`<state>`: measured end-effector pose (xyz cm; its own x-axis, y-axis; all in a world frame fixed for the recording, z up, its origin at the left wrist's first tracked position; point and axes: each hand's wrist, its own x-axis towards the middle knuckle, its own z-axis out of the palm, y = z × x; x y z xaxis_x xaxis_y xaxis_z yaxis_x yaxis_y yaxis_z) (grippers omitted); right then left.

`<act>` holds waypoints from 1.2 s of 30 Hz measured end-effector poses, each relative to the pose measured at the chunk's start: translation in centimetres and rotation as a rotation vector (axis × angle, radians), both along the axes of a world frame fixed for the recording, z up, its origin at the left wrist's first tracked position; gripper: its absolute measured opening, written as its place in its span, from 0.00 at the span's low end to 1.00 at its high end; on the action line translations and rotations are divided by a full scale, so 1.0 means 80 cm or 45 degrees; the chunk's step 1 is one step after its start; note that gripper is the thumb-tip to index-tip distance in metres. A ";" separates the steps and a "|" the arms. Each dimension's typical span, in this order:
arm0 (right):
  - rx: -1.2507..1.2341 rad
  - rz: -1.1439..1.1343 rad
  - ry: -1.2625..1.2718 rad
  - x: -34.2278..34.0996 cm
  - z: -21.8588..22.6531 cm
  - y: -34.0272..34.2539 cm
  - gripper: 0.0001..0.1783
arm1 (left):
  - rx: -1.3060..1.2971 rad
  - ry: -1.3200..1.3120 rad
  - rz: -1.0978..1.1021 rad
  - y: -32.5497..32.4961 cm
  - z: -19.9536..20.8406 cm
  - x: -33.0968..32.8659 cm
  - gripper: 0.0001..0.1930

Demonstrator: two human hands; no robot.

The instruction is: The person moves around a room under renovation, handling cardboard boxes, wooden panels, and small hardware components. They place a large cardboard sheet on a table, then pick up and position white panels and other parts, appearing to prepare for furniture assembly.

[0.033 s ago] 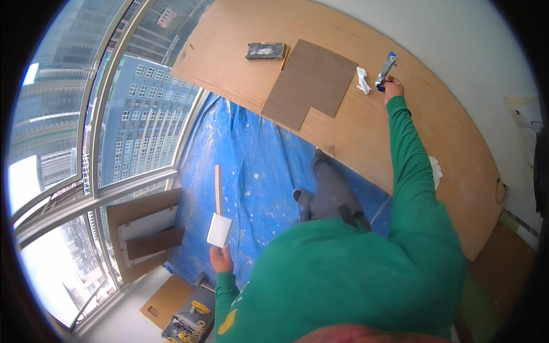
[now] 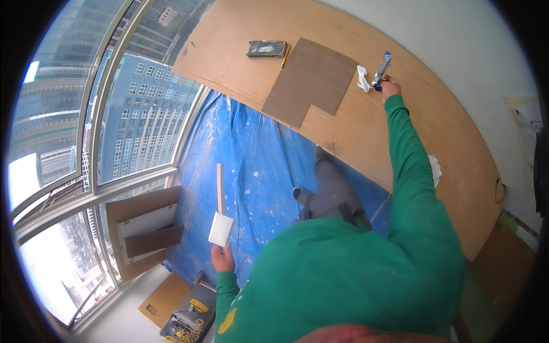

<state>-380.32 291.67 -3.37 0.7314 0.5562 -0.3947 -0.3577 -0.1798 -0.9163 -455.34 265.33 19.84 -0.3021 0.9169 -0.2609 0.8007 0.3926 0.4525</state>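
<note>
Our right grip [image 2: 390, 87] clasped round a blue-and-silver tool [image 2: 381, 71] over the desk [image 2: 443, 126], long axis running away from us, crumpled white paper [image 2: 362, 79] just left. Left grip [image 2: 222, 258], well apart, holds a white block [image 2: 221, 229] above blue sheeting [image 2: 257, 148].

Right hand [image 2: 390, 86] grips slim blue-and-silver tool [image 2: 381, 70] over counter [image 2: 354, 143], crumpled white paper [image 2: 363, 79] just beside. Left hand [image 2: 223, 258] holds white rectangular piece [image 2: 221, 229] by near edge, above blue sheeting [image 2: 240, 137]. Notched brown board [image 2: 311, 80] flat on counter; yellow pencil [image 2: 285, 56] beside it, dark block [image 2: 266, 49] next to pencil.
</note>
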 end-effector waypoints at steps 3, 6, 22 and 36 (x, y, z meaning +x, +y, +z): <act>-0.621 0.431 -0.719 -0.012 -0.031 0.022 0.23 | -0.033 0.025 -0.074 -0.039 -0.024 -0.017 0.13; -0.938 0.497 -1.028 -0.081 -0.005 0.037 0.20 | -0.113 -0.074 0.043 -0.065 -0.033 0.004 0.13; 0.165 1.149 0.144 -0.364 0.157 -0.066 0.13 | -0.461 -1.049 -0.019 0.241 0.056 0.294 0.16; -0.366 0.656 -0.362 -0.224 0.026 0.053 0.21 | -0.276 -0.891 0.285 0.215 0.029 0.255 0.15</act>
